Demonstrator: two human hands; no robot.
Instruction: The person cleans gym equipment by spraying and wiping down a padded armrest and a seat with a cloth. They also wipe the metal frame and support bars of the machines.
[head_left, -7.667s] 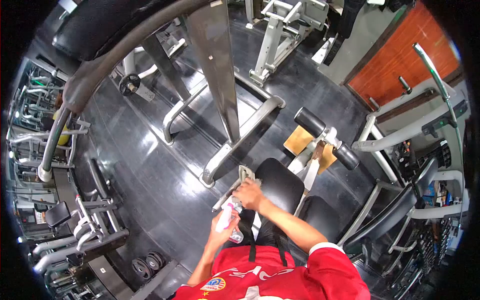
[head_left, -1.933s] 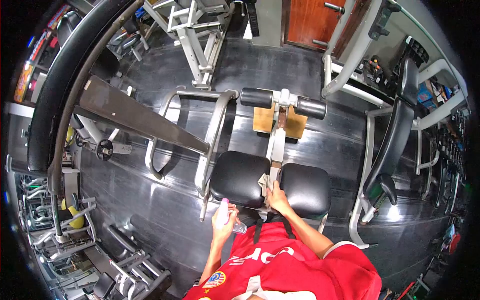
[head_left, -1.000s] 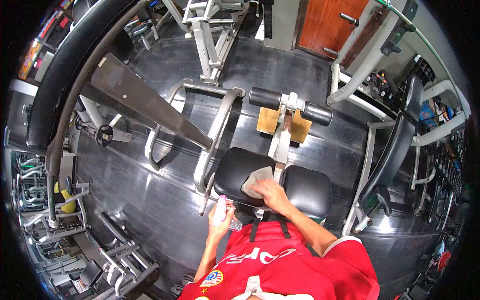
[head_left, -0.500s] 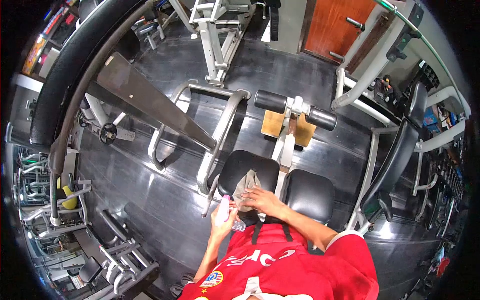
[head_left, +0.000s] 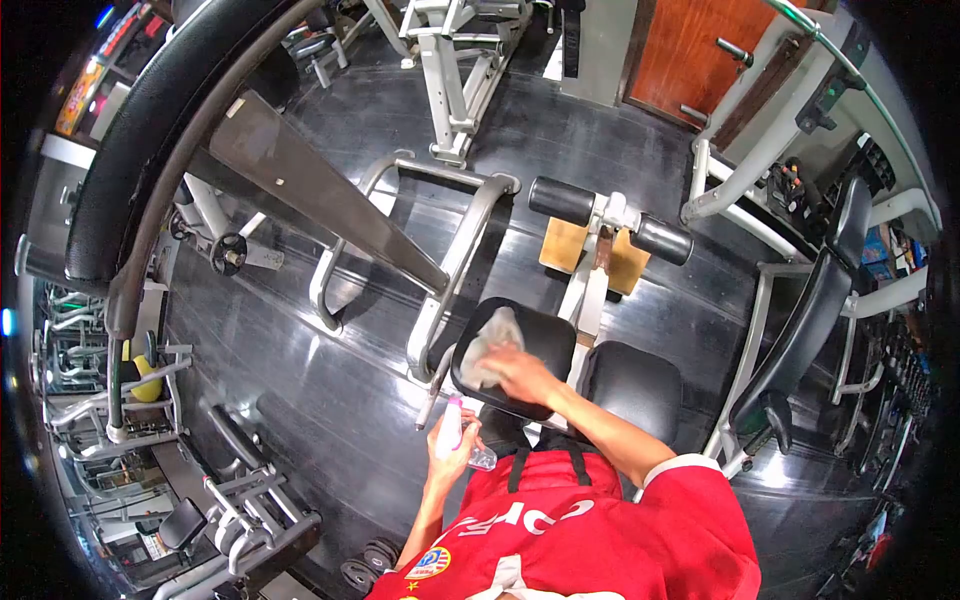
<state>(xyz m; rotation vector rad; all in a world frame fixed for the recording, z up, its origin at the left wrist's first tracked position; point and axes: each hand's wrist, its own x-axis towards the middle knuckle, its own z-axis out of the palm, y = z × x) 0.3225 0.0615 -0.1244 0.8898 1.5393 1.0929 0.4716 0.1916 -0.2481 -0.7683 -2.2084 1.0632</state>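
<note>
My right hand (head_left: 515,372) presses a grey-beige cloth (head_left: 497,338) onto the left black seat pad (head_left: 545,345); the hand is slightly blurred and its fingers lie over the cloth. Lower down, my left hand (head_left: 449,452) grips a spray bottle (head_left: 453,428) with a white and pink top, its clear body showing at the right of the fingers. The bottle is held near my lap, apart from the pad. To the right of the cloth lies a second black pad (head_left: 636,392).
Black foam rollers (head_left: 561,201) and a wooden board (head_left: 625,268) are ahead on the bench frame. A grey metal post (head_left: 330,200) slants in from the upper left. A padded machine (head_left: 800,330) stands at the right, and dumbbells (head_left: 365,567) lie on the floor at lower left.
My right hand has moved the cloth slightly up and forward over the left pad. My left hand still holds the spray bottle. The whole view has shifted slightly.
</note>
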